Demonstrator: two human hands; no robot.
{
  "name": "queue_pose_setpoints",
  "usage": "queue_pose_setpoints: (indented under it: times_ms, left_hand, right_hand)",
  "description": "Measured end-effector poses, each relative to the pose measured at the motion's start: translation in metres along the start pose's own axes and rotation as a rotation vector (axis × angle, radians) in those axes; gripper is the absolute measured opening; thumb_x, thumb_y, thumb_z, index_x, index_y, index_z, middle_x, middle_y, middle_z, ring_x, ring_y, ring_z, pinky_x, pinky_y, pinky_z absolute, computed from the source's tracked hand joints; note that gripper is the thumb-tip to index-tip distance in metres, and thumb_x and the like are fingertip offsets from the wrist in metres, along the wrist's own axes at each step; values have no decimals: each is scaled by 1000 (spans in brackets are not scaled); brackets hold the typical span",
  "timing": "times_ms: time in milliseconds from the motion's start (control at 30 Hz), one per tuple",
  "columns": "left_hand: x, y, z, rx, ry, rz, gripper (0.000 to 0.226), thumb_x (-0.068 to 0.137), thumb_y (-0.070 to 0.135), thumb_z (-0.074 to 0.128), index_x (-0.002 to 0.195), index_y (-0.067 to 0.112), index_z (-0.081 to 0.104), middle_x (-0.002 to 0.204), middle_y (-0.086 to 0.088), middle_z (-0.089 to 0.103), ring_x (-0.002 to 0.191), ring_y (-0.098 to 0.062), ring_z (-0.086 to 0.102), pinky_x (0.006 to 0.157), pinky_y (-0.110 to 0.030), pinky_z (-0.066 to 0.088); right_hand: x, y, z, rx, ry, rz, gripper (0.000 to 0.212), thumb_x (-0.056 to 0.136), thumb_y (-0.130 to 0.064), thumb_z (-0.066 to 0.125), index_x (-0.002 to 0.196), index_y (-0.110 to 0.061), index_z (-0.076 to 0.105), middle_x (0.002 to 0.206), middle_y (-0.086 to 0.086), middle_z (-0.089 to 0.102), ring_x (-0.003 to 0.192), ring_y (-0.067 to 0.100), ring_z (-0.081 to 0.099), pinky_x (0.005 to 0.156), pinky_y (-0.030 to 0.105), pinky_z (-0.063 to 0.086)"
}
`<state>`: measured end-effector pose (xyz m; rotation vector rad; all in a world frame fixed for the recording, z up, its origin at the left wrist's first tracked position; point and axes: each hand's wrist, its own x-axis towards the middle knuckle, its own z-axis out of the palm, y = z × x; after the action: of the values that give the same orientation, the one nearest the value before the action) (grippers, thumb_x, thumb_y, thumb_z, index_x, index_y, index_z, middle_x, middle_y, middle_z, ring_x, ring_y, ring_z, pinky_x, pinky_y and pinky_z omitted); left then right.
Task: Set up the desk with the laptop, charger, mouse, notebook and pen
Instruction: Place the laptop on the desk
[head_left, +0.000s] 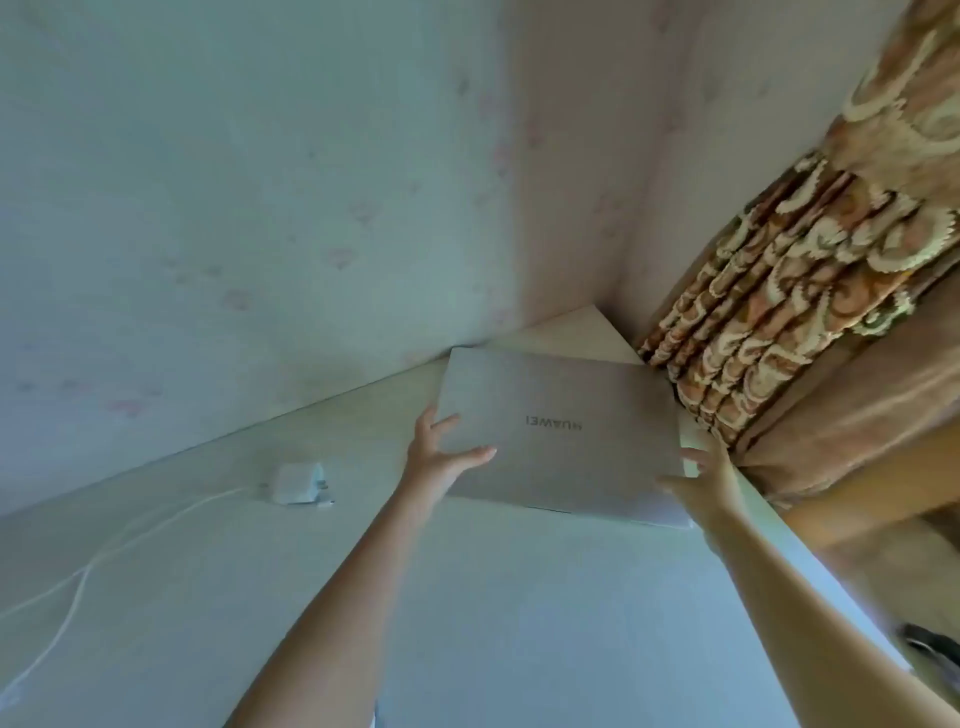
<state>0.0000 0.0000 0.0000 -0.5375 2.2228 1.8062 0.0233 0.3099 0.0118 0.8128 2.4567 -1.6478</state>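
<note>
At the far corner of the worktop (519, 597), toward one o'clock from where I watch, the closed laptop (556, 431) lies flat with its lid logo upside down to me, its far edge close to the wall (234, 208) and the patterned curtain (779, 291) just beside its right side. I judge it a stiff, fairly heavy slab with a smooth lid (slippery, I would guess), best taken by the two side edges and kept level. The left hand (439, 449) lies open, fingers spread on the lid's near-left corner; the right hand (701, 475) cups the near-right edge, though I cannot tell how firmly. At nine o'clock of the laptop sits the white charger (298, 483), its cable (104, 556) running off the left edge of view. Mouse, notebook and pen I cannot find; a dark object at lower right is cut off.
</note>
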Motion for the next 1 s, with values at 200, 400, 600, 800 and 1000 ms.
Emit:
queue_pose_setpoints:
  times_ms: [200,400,600,800,1000]
  left_hand:
    - [53,-9,8,-61,88,-52,115,61,16,90,150,22,18,145,-6,39,130,-19,44,109,-39,38]
    - [76,-10,8,-115,80,-87,117,60,11,88,150,31,17,135,-1,53,116,-19,57,93,-36,48]
    - [87,-6,0,-213,158,-162,80,69,-10,75,137,14,43,121,-4,63,100,-24,63,77,-32,49]
    - [60,-21,-7,-263,124,-113,54,70,-12,74,116,14,63,101,-5,74,88,-24,71,80,-40,57]
    - [24,-42,-29,-270,169,-88,53,68,-10,76,111,19,69,101,-3,75,92,-24,70,77,-33,55]
  right_hand:
    - [43,3,15,67,52,143,81,73,18,62,142,-7,28,126,14,48,97,31,53,78,45,48]
    - [72,8,22,133,86,193,70,63,14,72,127,-5,51,111,16,63,89,30,62,77,42,53]
    - [81,13,25,138,109,159,55,65,19,67,116,0,61,109,20,67,87,31,63,76,39,52]
    - [70,6,19,162,43,109,67,69,15,71,129,-5,51,111,9,56,93,22,53,73,33,46]
    - [41,-2,28,174,-10,53,72,72,16,68,133,-13,45,114,9,49,96,24,50,67,29,44]
